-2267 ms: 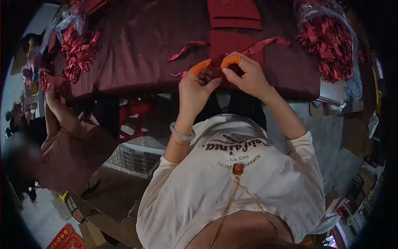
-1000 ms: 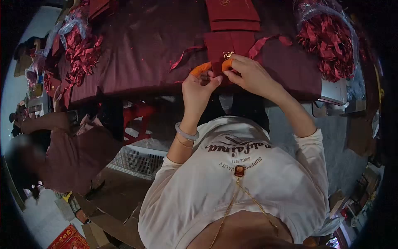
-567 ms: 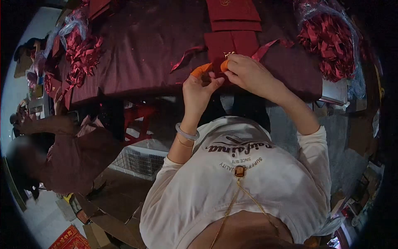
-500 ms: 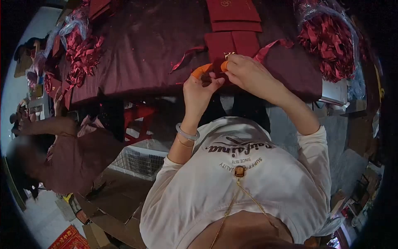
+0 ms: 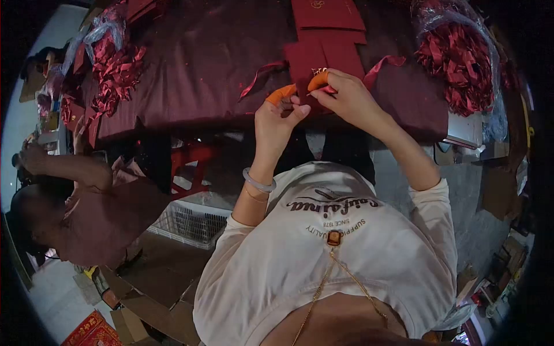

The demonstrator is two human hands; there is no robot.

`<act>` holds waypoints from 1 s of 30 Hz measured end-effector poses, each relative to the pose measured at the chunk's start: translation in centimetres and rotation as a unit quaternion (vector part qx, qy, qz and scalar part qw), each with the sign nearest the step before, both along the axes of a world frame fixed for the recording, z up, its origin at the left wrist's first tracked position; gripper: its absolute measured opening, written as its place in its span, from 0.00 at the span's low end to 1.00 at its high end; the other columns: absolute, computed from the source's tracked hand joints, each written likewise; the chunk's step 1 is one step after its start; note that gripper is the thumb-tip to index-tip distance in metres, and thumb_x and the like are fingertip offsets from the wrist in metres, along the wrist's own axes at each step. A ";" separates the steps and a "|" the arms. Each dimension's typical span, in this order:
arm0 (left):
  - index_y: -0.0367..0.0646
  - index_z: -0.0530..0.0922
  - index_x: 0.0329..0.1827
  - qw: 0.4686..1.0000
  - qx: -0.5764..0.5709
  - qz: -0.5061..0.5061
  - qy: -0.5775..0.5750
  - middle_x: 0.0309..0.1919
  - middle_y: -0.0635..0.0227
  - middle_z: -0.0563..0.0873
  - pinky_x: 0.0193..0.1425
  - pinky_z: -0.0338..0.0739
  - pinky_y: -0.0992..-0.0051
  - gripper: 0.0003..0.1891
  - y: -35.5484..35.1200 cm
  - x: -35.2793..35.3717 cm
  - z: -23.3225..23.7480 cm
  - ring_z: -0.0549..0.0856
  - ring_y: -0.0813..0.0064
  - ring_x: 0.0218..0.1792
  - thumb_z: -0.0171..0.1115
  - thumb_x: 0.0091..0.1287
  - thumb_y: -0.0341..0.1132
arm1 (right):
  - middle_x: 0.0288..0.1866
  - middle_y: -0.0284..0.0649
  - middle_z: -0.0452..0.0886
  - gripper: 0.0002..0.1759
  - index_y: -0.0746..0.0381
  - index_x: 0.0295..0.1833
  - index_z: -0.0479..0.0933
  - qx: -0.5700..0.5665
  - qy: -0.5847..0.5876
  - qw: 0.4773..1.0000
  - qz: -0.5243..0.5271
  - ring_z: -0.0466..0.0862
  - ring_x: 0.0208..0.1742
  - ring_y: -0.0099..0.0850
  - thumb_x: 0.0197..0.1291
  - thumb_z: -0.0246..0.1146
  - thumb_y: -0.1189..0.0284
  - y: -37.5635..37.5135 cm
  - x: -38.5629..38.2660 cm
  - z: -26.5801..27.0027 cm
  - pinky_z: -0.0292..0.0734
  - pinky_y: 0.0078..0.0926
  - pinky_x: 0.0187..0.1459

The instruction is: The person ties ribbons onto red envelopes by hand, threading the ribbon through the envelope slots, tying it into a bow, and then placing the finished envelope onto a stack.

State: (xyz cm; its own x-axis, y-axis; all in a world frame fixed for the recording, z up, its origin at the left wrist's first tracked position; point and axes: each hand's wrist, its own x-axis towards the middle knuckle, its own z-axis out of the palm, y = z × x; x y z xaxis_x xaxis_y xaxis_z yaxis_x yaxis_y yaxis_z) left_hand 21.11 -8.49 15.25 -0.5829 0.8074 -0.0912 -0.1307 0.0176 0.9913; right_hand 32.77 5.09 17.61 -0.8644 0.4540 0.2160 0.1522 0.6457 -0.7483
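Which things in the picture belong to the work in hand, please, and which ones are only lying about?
Seem part of the work:
left hand and right hand, both at the red card
orange finger covers
red ribbon
stack of red cards
perhaps the red bundles

Probably only lying about:
white basket
red stool
cardboard

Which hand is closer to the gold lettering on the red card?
The right hand, its fingers right beside the gold lettering; the left hand is farther off, to the left and nearer the body.
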 end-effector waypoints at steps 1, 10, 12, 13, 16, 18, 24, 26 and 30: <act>0.34 0.76 0.48 1.000 0.011 0.000 -0.001 0.33 0.72 0.78 0.43 0.75 0.81 0.18 0.0 0.0 -0.4 0.77 0.83 0.34 0.69 0.55 0.23 | 0.39 0.47 0.78 0.11 0.68 0.41 0.76 0.000 0.000 1.000 0.000 0.80 0.40 0.42 0.56 0.63 0.72 0.0 0.0 -0.1 0.75 0.32 0.41; 0.34 0.76 0.50 1.000 0.025 0.009 -0.005 0.33 0.73 0.78 0.43 0.74 0.82 0.18 -0.1 0.3 -0.2 0.76 0.83 0.35 0.68 0.56 0.22 | 0.39 0.46 0.78 0.10 0.68 0.40 0.75 0.018 -0.005 1.000 0.009 0.79 0.38 0.44 0.57 0.62 0.73 -0.4 0.6 -0.2 0.74 0.34 0.39; 0.34 0.76 0.50 1.000 0.024 0.010 -0.009 0.33 0.73 0.78 0.43 0.74 0.82 0.18 -0.1 0.3 -0.3 0.76 0.83 0.35 0.68 0.56 0.22 | 0.38 0.47 0.77 0.10 0.68 0.40 0.75 0.036 -0.003 0.999 0.015 0.79 0.37 0.44 0.56 0.61 0.73 -0.3 0.5 -0.3 0.74 0.36 0.38; 0.34 0.76 0.50 1.000 0.023 0.007 -0.004 0.33 0.73 0.78 0.43 0.74 0.82 0.18 -0.1 0.3 -0.5 0.76 0.83 0.35 0.68 0.56 0.22 | 0.38 0.47 0.77 0.10 0.68 0.40 0.75 0.036 -0.002 0.999 0.015 0.79 0.37 0.44 0.56 0.61 0.73 -0.2 0.4 -0.3 0.74 0.36 0.38; 0.34 0.77 0.50 1.000 0.015 0.009 0.010 0.33 0.73 0.78 0.42 0.74 0.83 0.18 -0.1 0.6 -0.6 0.76 0.84 0.35 0.68 0.56 0.22 | 0.39 0.48 0.76 0.09 0.69 0.39 0.74 0.077 -0.022 0.996 0.029 0.79 0.39 0.45 0.56 0.60 0.73 -0.5 0.0 0.0 0.74 0.37 0.40; 0.34 0.77 0.49 1.000 0.008 0.013 0.020 0.33 0.74 0.78 0.42 0.73 0.83 0.18 0.0 0.6 -0.6 0.76 0.84 0.35 0.69 0.55 0.23 | 0.41 0.50 0.75 0.08 0.68 0.38 0.73 0.184 -0.083 0.979 0.039 0.78 0.41 0.45 0.56 0.58 0.74 -1.3 -0.4 0.5 0.73 0.36 0.43; 0.33 0.77 0.49 0.997 0.012 0.017 0.073 0.32 0.74 0.80 0.42 0.73 0.84 0.18 0.0 0.2 -1.6 0.76 0.85 0.35 0.69 0.55 0.24 | 0.41 0.48 0.71 0.08 0.67 0.36 0.73 0.386 -0.009 0.919 0.078 0.76 0.45 0.41 0.49 0.58 0.75 -2.1 -0.1 -0.3 0.72 0.37 0.49; 0.33 0.76 0.49 0.998 0.014 0.020 0.057 0.33 0.73 0.79 0.42 0.74 0.83 0.17 0.1 0.3 -1.6 0.76 0.84 0.35 0.68 0.56 0.24 | 0.44 0.45 0.73 0.08 0.66 0.38 0.73 0.312 0.006 0.948 0.068 0.78 0.41 0.39 0.52 0.58 0.74 -1.4 -0.1 -0.7 0.74 0.33 0.44; 0.34 0.76 0.49 0.998 0.037 0.026 -0.040 0.34 0.72 0.78 0.43 0.75 0.83 0.17 0.1 0.8 -0.7 0.77 0.83 0.36 0.67 0.57 0.23 | 0.37 0.47 0.78 0.12 0.67 0.41 0.74 0.002 -0.017 1.000 0.007 0.81 0.37 0.40 0.57 0.62 0.70 -0.8 -0.3 -0.3 0.75 0.33 0.39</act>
State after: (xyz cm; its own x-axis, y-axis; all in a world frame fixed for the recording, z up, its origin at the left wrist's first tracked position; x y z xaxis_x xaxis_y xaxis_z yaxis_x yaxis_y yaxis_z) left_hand 21.91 -8.37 14.54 -0.6172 0.7827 -0.0805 -0.2075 -0.0633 0.9762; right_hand 32.51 4.32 17.28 -0.8772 0.4416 0.1885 0.1687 0.6510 -0.7401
